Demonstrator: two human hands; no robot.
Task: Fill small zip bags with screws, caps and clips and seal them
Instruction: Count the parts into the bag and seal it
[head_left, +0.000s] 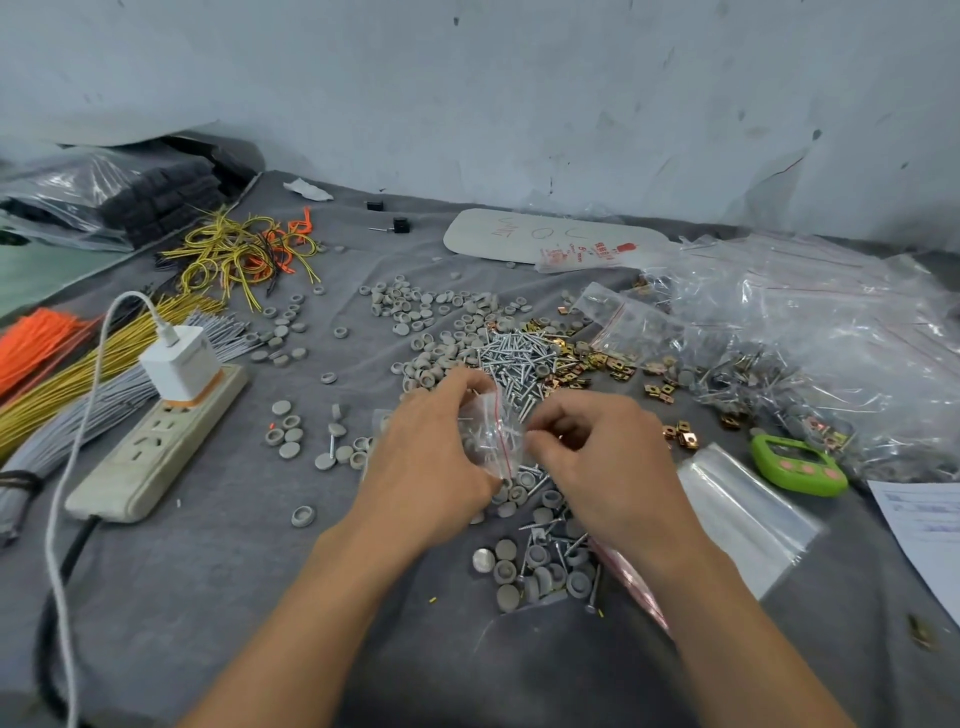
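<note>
My left hand (434, 457) grips a small clear zip bag (491, 434) with a red seal line, held upright; screws and grey caps show inside it. Close beside it on the right, my right hand (597, 452) has its fingers curled and pinched at the bag's edge. Behind the hands lie a pile of silver screws (519, 353), grey round caps (441, 317) and brass clips (592, 358). More caps and screws (545, 561) lie under my wrists.
A heap of filled zip bags (810, 353) covers the right side. A stack of empty bags (743, 514), a green timer (797, 465) and a paper sheet (924, 535) lie at the right. At the left are a power strip with charger (161, 431) and wire bundles (78, 364).
</note>
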